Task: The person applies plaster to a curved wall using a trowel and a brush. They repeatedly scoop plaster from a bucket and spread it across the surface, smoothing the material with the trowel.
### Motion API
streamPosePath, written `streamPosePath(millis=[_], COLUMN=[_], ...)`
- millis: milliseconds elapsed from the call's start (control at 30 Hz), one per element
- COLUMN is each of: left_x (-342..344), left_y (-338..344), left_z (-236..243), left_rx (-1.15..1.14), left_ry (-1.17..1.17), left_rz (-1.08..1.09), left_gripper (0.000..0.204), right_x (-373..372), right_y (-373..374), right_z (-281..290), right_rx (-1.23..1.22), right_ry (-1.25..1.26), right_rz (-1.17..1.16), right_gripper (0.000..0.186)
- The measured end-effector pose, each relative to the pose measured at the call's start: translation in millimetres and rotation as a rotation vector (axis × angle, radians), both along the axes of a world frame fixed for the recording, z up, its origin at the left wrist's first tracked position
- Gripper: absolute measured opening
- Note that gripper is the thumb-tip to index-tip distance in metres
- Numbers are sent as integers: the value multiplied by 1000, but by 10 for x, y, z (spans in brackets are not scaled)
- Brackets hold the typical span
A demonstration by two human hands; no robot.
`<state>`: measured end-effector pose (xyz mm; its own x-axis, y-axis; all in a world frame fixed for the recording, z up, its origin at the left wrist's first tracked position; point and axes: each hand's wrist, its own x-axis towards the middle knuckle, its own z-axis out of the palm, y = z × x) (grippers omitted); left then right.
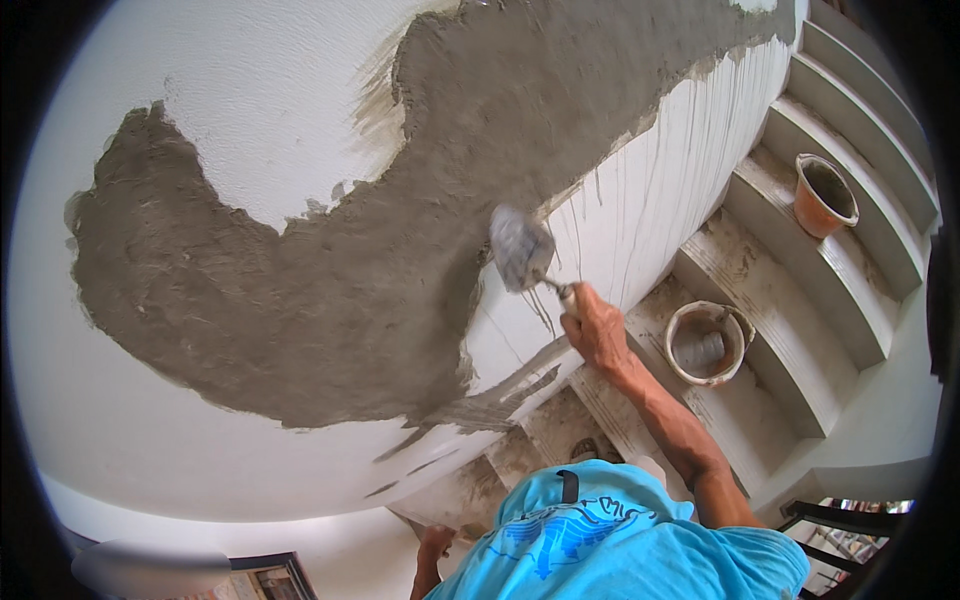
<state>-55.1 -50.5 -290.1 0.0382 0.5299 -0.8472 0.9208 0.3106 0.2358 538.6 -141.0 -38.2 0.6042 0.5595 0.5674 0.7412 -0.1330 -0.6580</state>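
My right hand [597, 328] is wrapped round the handle of a pointed trowel [521, 248], with the arm stretched up toward the wall. Its metal blade, smeared grey and slightly blurred, lies at the lower right edge of a broad patch of wet grey mortar [300, 310]. The mortar spreads in a wide band over the white wall [270, 90], rough at its borders. Thin drips run down the bare white strip below it. At the lower edge, my left hand [435, 543] hangs low beside my blue shirt, away from the wall; its fingers are too small to make out.
Dusty stairs [770, 290] climb along the wall toward the upper right. A mortar-stained bucket [709, 343] with something grey inside stands on a step near my right forearm. Higher up is an orange bucket [825, 195]. A dark railing [850, 520] shows at lower right.
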Motion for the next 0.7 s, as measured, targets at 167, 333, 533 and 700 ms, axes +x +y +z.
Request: streamPosePath(millis=[167,333,533,700], left_x=[83,127,129,-373], left_y=[78,79,110,291], left_z=[96,129,13,-594], left_rx=[17,7,8,186], left_ry=[-35,5,-57,-46], left_rz=[-3,-5,-54,-931], left_gripper=[24,29,29,28], right_x=[313,67,-140,114], right_y=[149,240,-12,162], right_z=[306,-7,-44,366], right_rx=[138,72,-31,83], right_ry=[4,-90,-25,-1], right_rz=[-133,-41,52,-52], right_gripper=[29,28,28,29])
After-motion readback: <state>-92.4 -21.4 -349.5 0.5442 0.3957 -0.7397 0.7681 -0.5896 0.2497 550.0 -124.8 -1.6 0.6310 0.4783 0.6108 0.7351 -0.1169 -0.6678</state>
